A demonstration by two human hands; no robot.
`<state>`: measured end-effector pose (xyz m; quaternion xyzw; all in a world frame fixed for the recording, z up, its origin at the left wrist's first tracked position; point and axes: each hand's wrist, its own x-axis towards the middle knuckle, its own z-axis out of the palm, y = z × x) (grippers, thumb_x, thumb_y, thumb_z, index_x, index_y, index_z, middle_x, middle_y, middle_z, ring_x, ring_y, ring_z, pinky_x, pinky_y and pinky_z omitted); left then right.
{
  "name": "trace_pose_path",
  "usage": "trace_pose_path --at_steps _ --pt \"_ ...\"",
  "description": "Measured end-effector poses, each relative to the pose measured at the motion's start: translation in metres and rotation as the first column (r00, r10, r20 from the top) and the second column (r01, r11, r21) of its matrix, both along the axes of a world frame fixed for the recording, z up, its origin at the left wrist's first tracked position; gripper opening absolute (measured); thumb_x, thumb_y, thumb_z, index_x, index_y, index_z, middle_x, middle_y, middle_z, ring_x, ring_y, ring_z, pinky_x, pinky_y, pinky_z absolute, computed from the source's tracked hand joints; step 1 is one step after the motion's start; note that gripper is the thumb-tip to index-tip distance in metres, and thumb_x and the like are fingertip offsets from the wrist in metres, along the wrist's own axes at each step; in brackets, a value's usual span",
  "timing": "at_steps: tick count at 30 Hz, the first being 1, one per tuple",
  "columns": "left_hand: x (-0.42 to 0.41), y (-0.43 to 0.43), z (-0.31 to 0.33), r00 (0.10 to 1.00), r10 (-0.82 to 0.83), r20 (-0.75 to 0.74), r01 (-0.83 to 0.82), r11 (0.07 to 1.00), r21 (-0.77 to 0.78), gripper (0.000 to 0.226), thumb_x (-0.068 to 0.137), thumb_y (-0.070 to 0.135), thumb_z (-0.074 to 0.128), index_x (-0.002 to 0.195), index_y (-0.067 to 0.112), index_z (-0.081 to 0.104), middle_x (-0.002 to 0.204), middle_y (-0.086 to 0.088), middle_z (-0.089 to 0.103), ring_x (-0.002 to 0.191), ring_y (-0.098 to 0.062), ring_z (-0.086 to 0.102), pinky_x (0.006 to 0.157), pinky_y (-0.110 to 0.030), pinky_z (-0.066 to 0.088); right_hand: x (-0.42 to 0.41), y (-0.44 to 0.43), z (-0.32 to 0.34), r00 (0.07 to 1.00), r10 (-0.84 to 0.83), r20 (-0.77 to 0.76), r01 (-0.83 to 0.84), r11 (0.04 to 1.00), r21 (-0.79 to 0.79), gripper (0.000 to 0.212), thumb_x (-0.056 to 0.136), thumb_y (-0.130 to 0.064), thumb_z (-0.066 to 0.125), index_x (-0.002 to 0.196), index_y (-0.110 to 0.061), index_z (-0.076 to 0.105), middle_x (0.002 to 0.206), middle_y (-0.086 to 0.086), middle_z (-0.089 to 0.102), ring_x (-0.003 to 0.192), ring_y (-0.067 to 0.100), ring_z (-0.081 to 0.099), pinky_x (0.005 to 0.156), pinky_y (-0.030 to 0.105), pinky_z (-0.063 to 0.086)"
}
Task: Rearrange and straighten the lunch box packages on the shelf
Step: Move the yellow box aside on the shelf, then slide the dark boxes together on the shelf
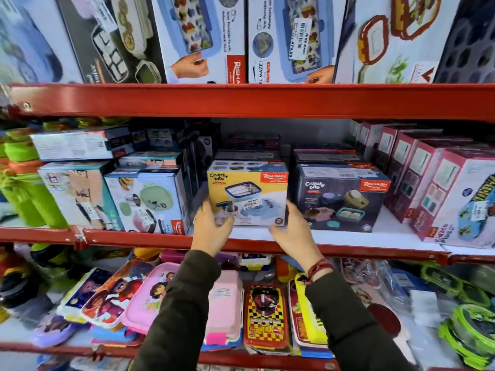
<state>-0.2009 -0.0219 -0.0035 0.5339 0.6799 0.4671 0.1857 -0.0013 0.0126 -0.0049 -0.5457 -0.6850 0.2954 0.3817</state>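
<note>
A yellow and white Crunchy Bite lunch box package (247,192) stands upright on the middle shelf (348,238), face out. My left hand (213,227) grips its lower left corner and my right hand (293,228) grips its lower right corner. To its right stands a dark Crunchy Bite package (341,198), a small gap apart. On its left sit a pale package with a green lunch box picture (146,202) and a teal-edged package (76,194), both turned at an angle. More dark packages are stacked behind.
Pink-edged packages (428,180) stand in a row at the right of the middle shelf. Green bottles (29,194) fill the far left. Large boxes (203,36) line the top shelf. Loose plastic lunch boxes (265,314) lie on the shelf below my arms.
</note>
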Motion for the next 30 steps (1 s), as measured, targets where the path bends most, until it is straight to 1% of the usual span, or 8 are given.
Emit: trace_pose_path --at_steps 6,10,14,17,20,23,26,30 --pt "-0.026 -0.025 -0.006 0.959 -0.205 -0.198 0.215 0.976 0.031 0.115 0.084 0.011 0.083 0.166 0.016 0.002 0.152 -0.02 0.029 0.135 -0.019 0.03 0.114 -0.021 0.019 0.017 -0.026 -0.001 0.999 0.021 -0.046 -0.016 0.994 0.108 0.093 0.078 -0.002 0.077 0.157 -0.025 0.033 0.149 0.007 0.041 0.138 0.018 0.044 0.12 0.037 0.036" --pt "-0.041 -0.027 -0.005 0.956 -0.243 -0.167 0.267 0.953 0.144 0.099 0.088 0.014 0.075 0.166 0.019 0.014 0.147 -0.016 0.037 0.142 -0.025 0.037 0.124 -0.034 0.027 0.025 -0.03 0.001 0.996 -0.035 -0.087 0.051 0.982 0.182 0.08 0.081 -0.007 0.08 0.15 -0.027 0.044 0.146 0.003 0.05 0.134 0.022 0.053 0.113 0.04 0.045" --pt "-0.046 -0.033 0.003 0.952 -0.304 0.011 0.289 0.915 0.282 0.076 0.085 0.044 0.073 0.149 0.024 0.036 0.149 -0.004 0.049 0.144 -0.017 0.048 0.125 -0.044 0.038 0.03 -0.035 0.01 0.967 0.01 -0.256 0.047 0.975 0.216 0.056 0.085 -0.015 0.081 0.132 -0.024 0.053 0.127 -0.012 0.064 0.118 0.01 0.064 0.097 0.021 0.054" --pt "-0.045 -0.034 0.01 0.953 -0.284 0.101 0.243 0.922 0.303 0.065 0.084 0.054 0.074 0.133 0.027 0.041 0.144 -0.005 0.055 0.138 -0.02 0.054 0.121 -0.049 0.042 0.026 -0.037 0.021 0.913 0.023 -0.406 0.071 0.974 0.213 0.035 0.091 -0.018 0.075 0.119 -0.019 0.055 0.115 -0.008 0.068 0.11 0.009 0.07 0.087 0.013 0.054" --pt "-0.044 -0.034 0.012 0.934 -0.341 0.111 0.293 0.904 0.312 0.064 0.087 0.034 0.077 0.14 0.031 0.042 0.149 0.003 0.054 0.142 -0.007 0.051 0.123 -0.031 0.04 0.024 -0.035 0.027 0.869 0.04 -0.493 0.078 0.973 0.218 0.024 0.097 -0.026 0.068 0.12 -0.02 0.061 0.114 -0.013 0.07 0.104 -0.003 0.071 0.093 0.017 0.056" --pt "-0.043 -0.031 0.011 0.942 -0.329 0.067 0.294 0.905 0.306 0.077 0.093 0.003 0.072 0.155 0.029 0.035 0.156 0.006 0.048 0.144 -0.002 0.047 0.119 -0.015 0.038 0.024 -0.031 0.025 0.869 0.072 -0.49 0.029 0.98 0.196 0.037 0.094 -0.031 0.067 0.13 -0.026 0.063 0.126 -0.011 0.071 0.116 0.001 0.068 0.101 0.021 0.054" --pt "-0.038 -0.021 0.01 0.978 -0.2 0.058 0.175 0.941 0.29 0.074 0.097 0.006 0.068 0.161 0.019 0.031 0.158 0.0 0.044 0.146 -0.013 0.045 0.123 -0.03 0.039 0.017 -0.022 0.019 0.929 0.033 -0.37 0.053 0.974 0.222 0.057 0.089 -0.013 0.077 0.142 -0.021 0.057 0.134 -0.004 0.068 0.124 0.011 0.065 0.103 0.028 0.056" --pt "-0.033 -0.008 0.011 0.99 -0.12 0.079 0.101 0.972 0.21 0.071 0.099 0.008 0.067 0.161 0.012 0.032 0.159 -0.013 0.05 0.147 -0.029 0.049 0.122 -0.054 0.042 0.005 -0.009 0.017 0.949 0.015 -0.314 0.062 0.97 0.235 0.057 0.09 -0.005 0.073 0.143 -0.017 0.057 0.131 -0.005 0.067 0.128 0.017 0.063 0.107 0.039 0.055"
